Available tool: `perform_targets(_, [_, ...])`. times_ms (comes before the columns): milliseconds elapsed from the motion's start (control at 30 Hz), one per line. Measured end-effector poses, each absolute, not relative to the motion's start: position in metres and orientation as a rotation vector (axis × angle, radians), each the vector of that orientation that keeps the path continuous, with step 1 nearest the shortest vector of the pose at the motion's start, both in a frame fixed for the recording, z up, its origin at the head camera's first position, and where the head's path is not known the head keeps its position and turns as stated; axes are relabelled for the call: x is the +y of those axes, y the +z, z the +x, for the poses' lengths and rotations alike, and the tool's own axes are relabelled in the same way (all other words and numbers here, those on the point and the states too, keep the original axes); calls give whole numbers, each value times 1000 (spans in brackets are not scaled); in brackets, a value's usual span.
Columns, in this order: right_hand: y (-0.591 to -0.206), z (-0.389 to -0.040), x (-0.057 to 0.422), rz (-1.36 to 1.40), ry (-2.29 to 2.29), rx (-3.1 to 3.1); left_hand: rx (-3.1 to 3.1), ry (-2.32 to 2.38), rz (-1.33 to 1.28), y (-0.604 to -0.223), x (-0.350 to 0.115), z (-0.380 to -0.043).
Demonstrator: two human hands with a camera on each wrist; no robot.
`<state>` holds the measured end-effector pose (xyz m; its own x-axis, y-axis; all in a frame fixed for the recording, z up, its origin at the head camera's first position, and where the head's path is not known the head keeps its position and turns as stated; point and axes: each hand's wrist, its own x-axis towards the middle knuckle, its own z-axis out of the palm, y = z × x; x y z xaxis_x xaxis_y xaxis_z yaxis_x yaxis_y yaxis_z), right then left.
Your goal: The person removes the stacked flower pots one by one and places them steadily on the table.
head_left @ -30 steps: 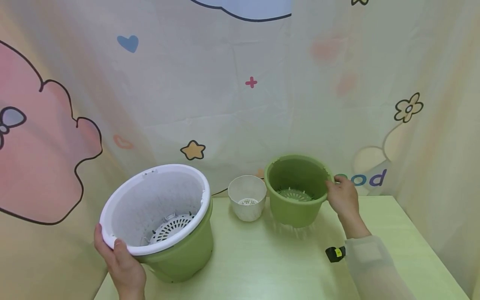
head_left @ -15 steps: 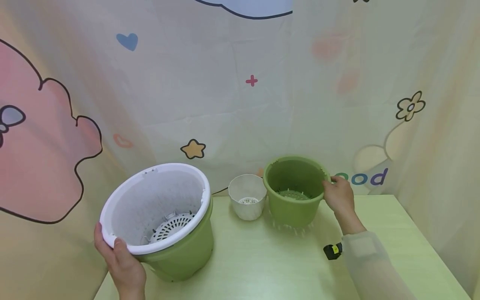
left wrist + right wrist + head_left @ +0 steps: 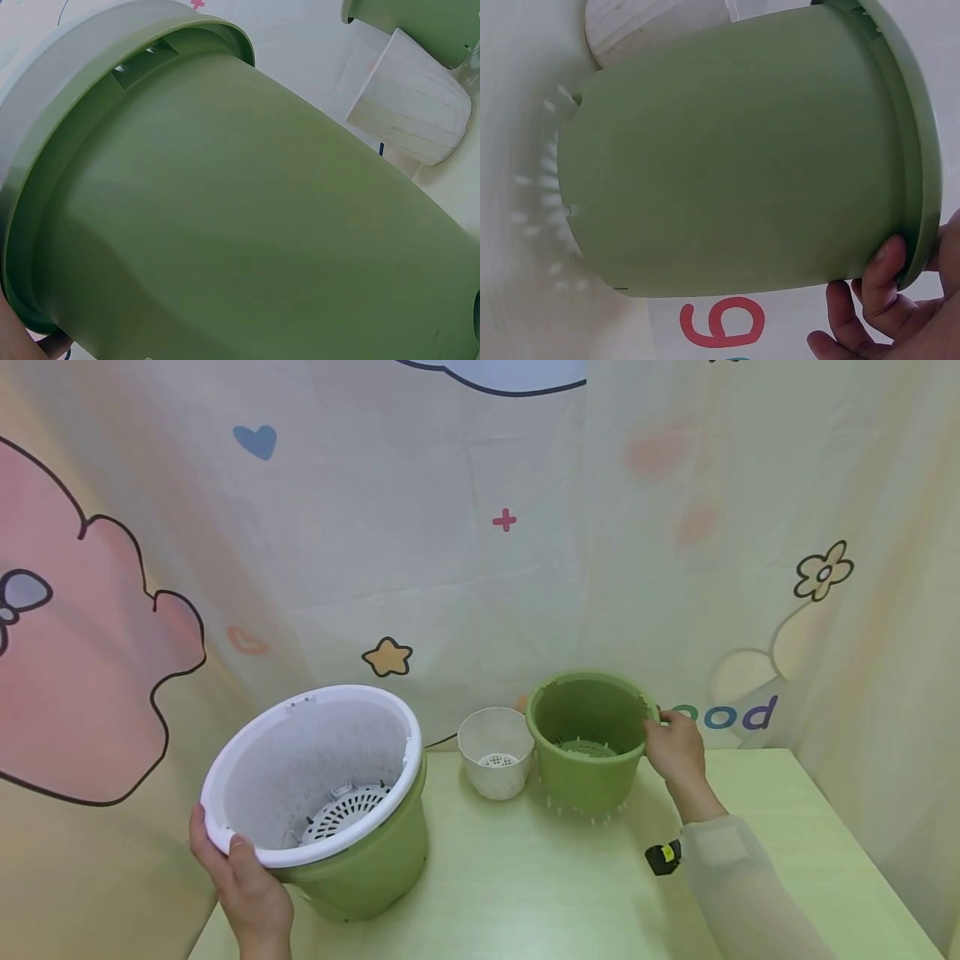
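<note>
At the left of the head view, my left hand (image 3: pixel 251 897) grips the rim of a large white plastic flowerpot (image 3: pixel 288 768) nested in a green flowerpot (image 3: pixel 382 881). Both tilt together, and the white one has a slotted bottom. In the left wrist view the green outer wall (image 3: pixel 247 187) hides most of that hand. Farther back, my right hand (image 3: pixel 677 753) pinches the right rim of a smaller green flowerpot (image 3: pixel 588 783). In the right wrist view, curled fingers (image 3: pixel 885 281) hold under its lip. Light spots fall below its base; whether it touches the table I cannot tell.
A small white pot (image 3: pixel 501 781) with a perforated bottom stands between the green ones, close to the right one. A black object with a yellow label (image 3: pixel 663 857) is by the right sleeve. Behind the pale green table (image 3: pixel 517 885) hangs a printed curtain (image 3: pixel 420 552).
My right hand and the smaller green flowerpot have shifted slightly left, and the light spots under it have changed. The left hand keeps its grip on the nested pots, nearly still.
</note>
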<state>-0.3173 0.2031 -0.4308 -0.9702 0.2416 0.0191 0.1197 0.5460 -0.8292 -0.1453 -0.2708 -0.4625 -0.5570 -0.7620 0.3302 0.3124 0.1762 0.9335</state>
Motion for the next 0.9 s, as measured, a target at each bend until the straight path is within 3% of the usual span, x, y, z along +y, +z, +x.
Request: perform_targets(900, [-442,-325,204,-329,1404,-2651,-1564,-1545,444,-465,-272,-146])
